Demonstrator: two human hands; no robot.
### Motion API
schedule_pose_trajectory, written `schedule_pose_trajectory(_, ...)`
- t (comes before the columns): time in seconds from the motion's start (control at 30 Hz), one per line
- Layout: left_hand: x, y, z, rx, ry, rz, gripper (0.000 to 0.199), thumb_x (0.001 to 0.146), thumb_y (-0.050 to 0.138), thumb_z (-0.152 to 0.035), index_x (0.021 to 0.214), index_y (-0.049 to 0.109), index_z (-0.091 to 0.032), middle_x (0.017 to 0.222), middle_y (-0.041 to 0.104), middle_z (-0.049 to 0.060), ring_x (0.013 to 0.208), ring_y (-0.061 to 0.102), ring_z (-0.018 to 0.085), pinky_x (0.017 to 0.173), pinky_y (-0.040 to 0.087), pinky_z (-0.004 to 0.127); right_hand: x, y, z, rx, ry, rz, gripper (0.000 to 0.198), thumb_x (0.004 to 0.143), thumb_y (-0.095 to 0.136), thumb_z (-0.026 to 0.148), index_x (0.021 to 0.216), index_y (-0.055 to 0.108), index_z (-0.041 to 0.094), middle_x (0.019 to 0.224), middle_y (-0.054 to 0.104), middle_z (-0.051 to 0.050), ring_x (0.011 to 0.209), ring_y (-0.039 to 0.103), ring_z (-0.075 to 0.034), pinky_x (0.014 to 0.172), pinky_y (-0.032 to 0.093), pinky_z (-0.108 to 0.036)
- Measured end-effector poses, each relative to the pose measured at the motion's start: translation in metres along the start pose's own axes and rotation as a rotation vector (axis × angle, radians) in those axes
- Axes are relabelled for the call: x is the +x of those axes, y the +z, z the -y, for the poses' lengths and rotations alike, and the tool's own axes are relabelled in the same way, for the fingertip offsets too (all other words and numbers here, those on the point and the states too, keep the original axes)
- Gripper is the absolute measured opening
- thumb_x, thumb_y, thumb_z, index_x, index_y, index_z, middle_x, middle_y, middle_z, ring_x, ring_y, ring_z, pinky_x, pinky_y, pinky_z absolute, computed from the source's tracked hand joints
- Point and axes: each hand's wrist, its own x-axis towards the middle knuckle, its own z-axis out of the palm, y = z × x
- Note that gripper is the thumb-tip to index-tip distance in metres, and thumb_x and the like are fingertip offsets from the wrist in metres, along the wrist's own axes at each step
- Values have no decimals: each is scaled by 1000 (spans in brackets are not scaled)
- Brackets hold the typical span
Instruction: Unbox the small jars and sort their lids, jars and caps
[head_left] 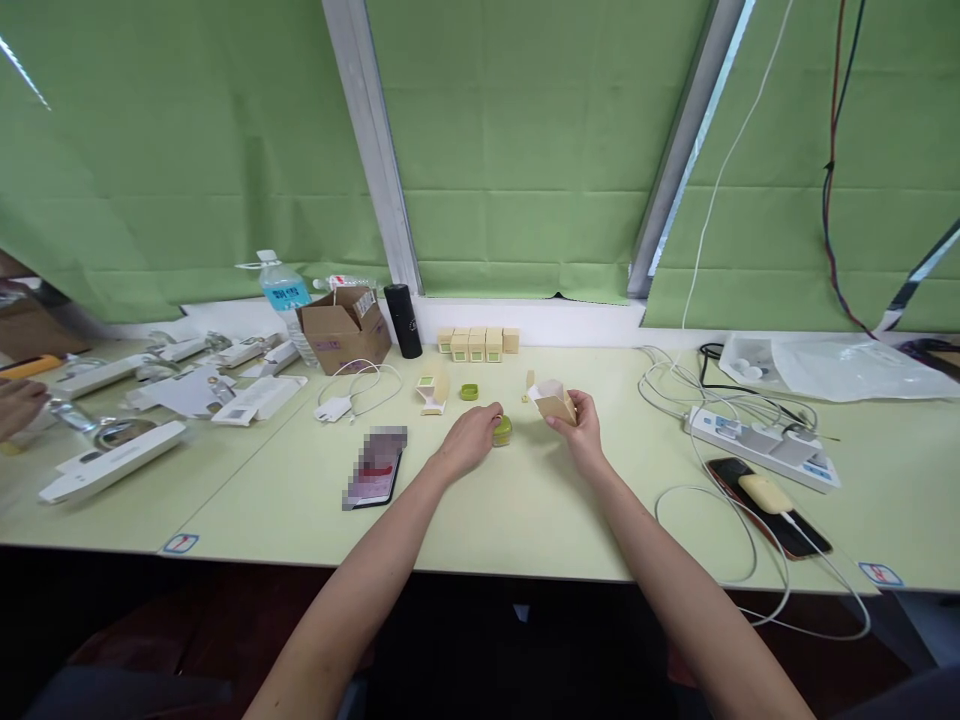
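Green blinds (525, 130) hang beyond the far edge of the table (517, 530). From the head view, the left hand (472, 436) pinches a small green jar (502, 432) midway between the near and far edges; the right hand (585, 432) grips an open carton (556, 406). Probably jar and carton are being handled together; the next move calls for a steady carton mouth.

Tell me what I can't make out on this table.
All in the head view:
- Jar: partly covered by your left hand.
- Held box: partly covered by your right hand.
- Left phone: screen mostly pixelated.
- Carton: contents hidden by its walls.
- Small boxes: label print too small.
- Co-worker's hand: arm cut off by left edge.
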Motion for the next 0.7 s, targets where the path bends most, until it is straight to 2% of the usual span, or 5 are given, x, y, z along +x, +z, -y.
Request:
schedule_pose_trajectory(0.13, 0, 0, -4, 21, 46, 69, 22, 98, 42, -26, 84, 58, -24, 74, 60, 4, 72, 55, 23, 66, 39, 33, -6, 6, 13, 272, 114, 123, 64, 70, 82, 53, 120, 49, 29, 126, 62, -7, 104, 66, -24, 85, 59, -42)
schedule_pose_trajectory(0.27, -1, 1, -4, 14, 45, 85, 23, 100, 41, -29, 96, 63, -24, 87, 67, 6, 85, 62, 25, 79, 46, 36, -8, 10, 20, 355, 209, 202, 53, 80, 74, 61, 117, 60, 27, 123, 69, -8, 105, 68, -26, 79, 60, -39)
schedule_pose_trajectory(0.37, -2, 3, -5, -22, 38, -15, 24, 99, 46, -31, 116, 61, -24, 112, 69, 9, 109, 62, 28, 97, 46, 44, -5, 13, 22, 386, 235, 211, 53, 82, 69, 67, 114, 63, 25, 116, 73, -9, 102, 70, -27, 79, 60, -40)
schedule_pose_trajectory(0.5, -4, 9, -12, -184, 38, -151, 50, 97, 55, -38, 144, 44, -25, 133, 64, 11, 131, 53, 28, 112, 39, 49, -1, 22, 30, 458, 257, 287, 53, 87, 62, 69, 117, 64, 25, 116, 73, -9, 101, 72, -27, 89, 60, -46)
schedule_pose_trajectory(0.7, -7, 21, -25, -331, 31, -249, 74, 88, 69, -42, 153, 35, -25, 149, 51, 15, 140, 45, 30, 114, 39, 48, -8, 47, 41, 536, 305, 440, 52, 86, 65, 66, 118, 64, 25, 118, 74, -10, 105, 72, -30, 89, 61, -49)
